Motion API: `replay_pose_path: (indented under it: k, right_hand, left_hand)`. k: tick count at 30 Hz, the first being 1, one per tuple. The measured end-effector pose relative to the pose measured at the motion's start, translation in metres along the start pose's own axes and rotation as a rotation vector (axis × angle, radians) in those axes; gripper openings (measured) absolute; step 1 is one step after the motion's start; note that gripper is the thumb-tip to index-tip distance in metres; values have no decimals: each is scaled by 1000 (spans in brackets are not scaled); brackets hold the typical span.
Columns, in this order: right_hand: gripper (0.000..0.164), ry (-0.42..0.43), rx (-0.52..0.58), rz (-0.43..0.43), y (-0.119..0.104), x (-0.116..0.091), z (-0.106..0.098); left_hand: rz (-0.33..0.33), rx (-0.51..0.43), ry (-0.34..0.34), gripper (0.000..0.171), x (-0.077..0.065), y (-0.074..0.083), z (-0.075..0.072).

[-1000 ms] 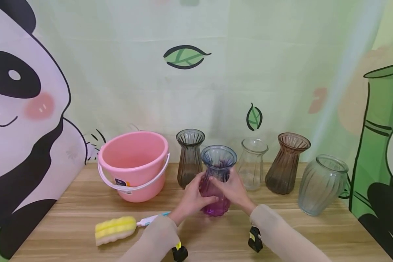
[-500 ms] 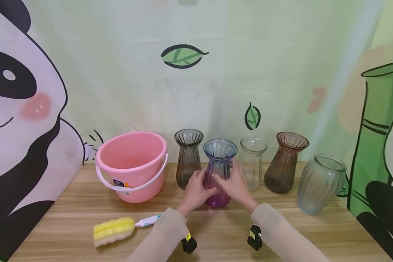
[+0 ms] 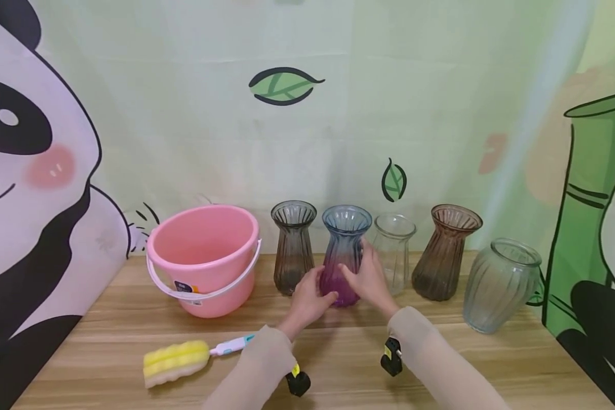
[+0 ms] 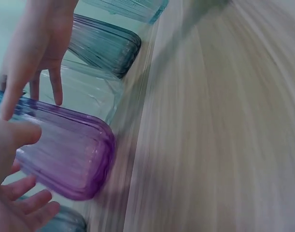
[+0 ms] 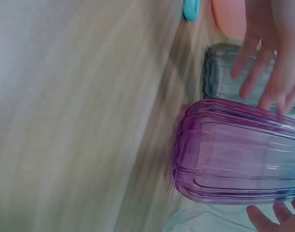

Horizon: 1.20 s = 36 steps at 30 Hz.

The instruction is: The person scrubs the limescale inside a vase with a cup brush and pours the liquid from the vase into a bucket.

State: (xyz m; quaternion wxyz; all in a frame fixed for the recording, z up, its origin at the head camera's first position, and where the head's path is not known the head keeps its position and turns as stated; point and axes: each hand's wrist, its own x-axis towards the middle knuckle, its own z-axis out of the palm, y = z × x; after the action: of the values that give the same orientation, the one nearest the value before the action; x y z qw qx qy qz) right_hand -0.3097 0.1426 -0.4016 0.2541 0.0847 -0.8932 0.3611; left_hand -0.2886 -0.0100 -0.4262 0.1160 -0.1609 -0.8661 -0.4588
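Observation:
A ribbed glass vase [image 3: 343,247], blue at its flared rim and purple at the base, stands upright between my hands. My left hand [image 3: 306,299] holds its left side low down, thumb toward the front. Higher up on the right side, my right hand [image 3: 370,279] grips it with the thumb across the front. In the left wrist view the purple base [image 4: 84,154] sits right at the wooden surface, and the left fingers [image 4: 34,193] are spread along its side. A smoky grey vase [image 3: 293,256] is just left of it, and a clear vase [image 3: 398,253] just right, partly hidden by my right hand.
On the wooden table [image 3: 348,364], a pink bucket [image 3: 230,299] with a white handle stands at the back left. A yellow sponge brush [image 3: 176,361] lies in front of it. Farther right are a brown vase [image 3: 441,262] and a rounded pale glass vase [image 3: 499,285].
Both hands have moved the blue-purple vase away from me, toward the back, into the row between the grey and clear vases. The bucket, brush and other vases stay put.

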Motion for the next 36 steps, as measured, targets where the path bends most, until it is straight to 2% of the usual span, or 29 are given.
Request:
replay_pose_path:
  k: [4,8,11,15,20,24,27,32,34,36]
  right_hand:
    - [78,-36,11,41,3,9,-2]
    - [78,-55,21,67,6,17,-2]
    - [77,-60,18,66,8,22,-1]
    - [78,-59,20,50,12,25,-1]
    - [75,-49,8,-31,17,23,-7]
    - [56,15,23,-95,23,17,-18]
    - [39,85,18,-110,28,9,-30]
    - [33,224,-40,-71,40,-4,-48]
    - [38,261,-39,-20,46,-6,-53]
    - [48,262,-15,45,53,-5,-57]
  left_hand:
    - [57,-29,-72,41,-10,-7,-11]
    - [91,-42,-153,31,-22,-12,-23]
    - [95,-31,-190,26,-29,-15,-30]
    - [86,-63,-227,26,-35,-17,-36]
    - [90,-94,-227,26,-40,-20,-39]
    - [102,-101,-189,24,-45,-25,-42]
    - [102,-101,-167,23,-49,-28,-47]
    - [103,-87,-156,23,-55,-34,-51]
    - [102,-87,-151,24,-56,-36,-52]
    - [101,-93,-145,24,-57,-36,-52]
